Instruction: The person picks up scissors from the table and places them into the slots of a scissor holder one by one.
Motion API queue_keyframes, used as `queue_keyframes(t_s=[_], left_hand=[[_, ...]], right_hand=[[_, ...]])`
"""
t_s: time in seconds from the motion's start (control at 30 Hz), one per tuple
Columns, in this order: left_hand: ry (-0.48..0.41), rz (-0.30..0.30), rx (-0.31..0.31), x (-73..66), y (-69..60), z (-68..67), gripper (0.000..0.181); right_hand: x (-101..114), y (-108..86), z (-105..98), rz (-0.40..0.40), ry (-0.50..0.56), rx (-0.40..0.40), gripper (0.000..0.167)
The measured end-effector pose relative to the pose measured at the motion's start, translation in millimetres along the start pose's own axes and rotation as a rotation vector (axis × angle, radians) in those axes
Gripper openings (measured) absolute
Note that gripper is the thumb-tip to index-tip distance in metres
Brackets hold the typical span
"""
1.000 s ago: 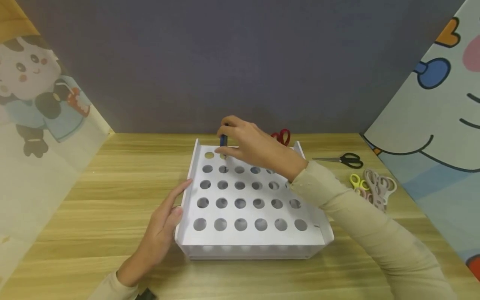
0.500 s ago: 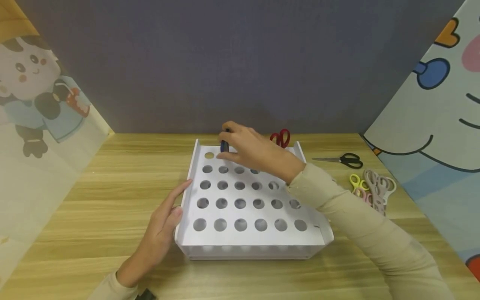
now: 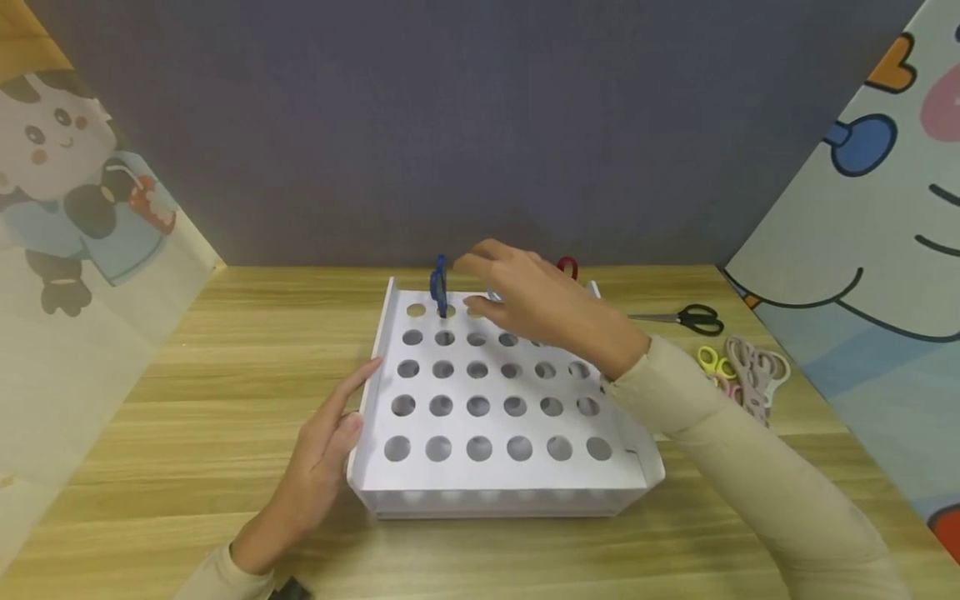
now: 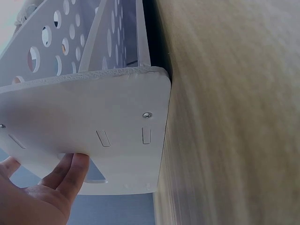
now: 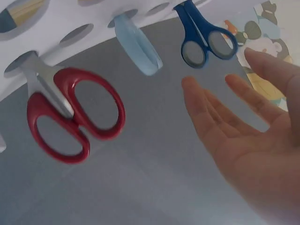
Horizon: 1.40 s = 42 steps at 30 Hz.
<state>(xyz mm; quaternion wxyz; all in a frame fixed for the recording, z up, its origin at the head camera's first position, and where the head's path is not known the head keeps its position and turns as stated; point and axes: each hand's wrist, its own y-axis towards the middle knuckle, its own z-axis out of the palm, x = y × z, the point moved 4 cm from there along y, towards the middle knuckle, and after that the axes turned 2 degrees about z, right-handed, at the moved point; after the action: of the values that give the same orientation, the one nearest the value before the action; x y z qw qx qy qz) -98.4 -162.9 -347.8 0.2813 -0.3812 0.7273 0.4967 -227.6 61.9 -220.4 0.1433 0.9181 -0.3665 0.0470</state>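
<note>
A pair of blue scissors (image 3: 439, 283) stands handles up in a back-row hole of a white rack (image 3: 450, 472) with rows of round holes. Just right of it, my right hand (image 3: 555, 304) is spread and holds nothing; the right wrist view shows its fingers apart from the blue handles (image 5: 201, 40). Light blue handles (image 5: 138, 47) and red-handled scissors (image 5: 77, 112) also stick out of holes there. My left hand (image 3: 315, 467) rests against the rack's left side panel. In the left wrist view, two of its fingers (image 4: 75, 173) touch the panel at a cutout.
On the table right of the rack lie black-handled scissors (image 3: 699, 319). Nearer are yellow-handled scissors (image 3: 716, 363) and a cluster of grey and white handles (image 3: 757, 371). A dark grey wall (image 3: 480, 142) stands behind the table, with printed side walls.
The right hand lowered the blue scissors into the back-row hole, let go of them and moved to the right. My left hand stayed at the rack's side.
</note>
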Motion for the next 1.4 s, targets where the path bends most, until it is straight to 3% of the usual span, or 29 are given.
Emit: queue_keyframes(t_s=[0.27, 0.43, 0.73, 1.0, 1.2, 1.4], left_hand=[[-0.019, 0.001, 0.009, -0.8, 0.3, 0.8, 0.055], [-0.001, -0.008, 0.005, -0.2, -0.5, -0.3, 0.055], [-0.041, -0.035, 0.014, 1.3, -1.7, -1.2, 0.054], [-0.034, -0.01, 0.015, 0.0, -0.9, -1.0, 0.054], [-0.011, 0.017, 0.008, -1.8, -0.5, -1.4, 0.054], [-0.004, 0.018, 0.0, -3.4, -0.4, -0.7, 0.054]], right_hand=[[-3.3, -30.4, -21.8, 0.013, 0.031, -0.045, 0.038], [-9.6, -51.7, -37.2, 0.067, 0.045, -0.063, 0.038], [-40.3, -94.4, -49.4, 0.061, 0.046, -0.269, 0.029], [-86.4, -139.5, -40.9, 0.256, 0.047, -0.282, 0.038], [-123.4, -172.9, -28.0, 0.341, 0.06, -0.323, 0.035], [-159.7, -209.0, -8.3, 0.496, 0.08, -0.242, 0.038]])
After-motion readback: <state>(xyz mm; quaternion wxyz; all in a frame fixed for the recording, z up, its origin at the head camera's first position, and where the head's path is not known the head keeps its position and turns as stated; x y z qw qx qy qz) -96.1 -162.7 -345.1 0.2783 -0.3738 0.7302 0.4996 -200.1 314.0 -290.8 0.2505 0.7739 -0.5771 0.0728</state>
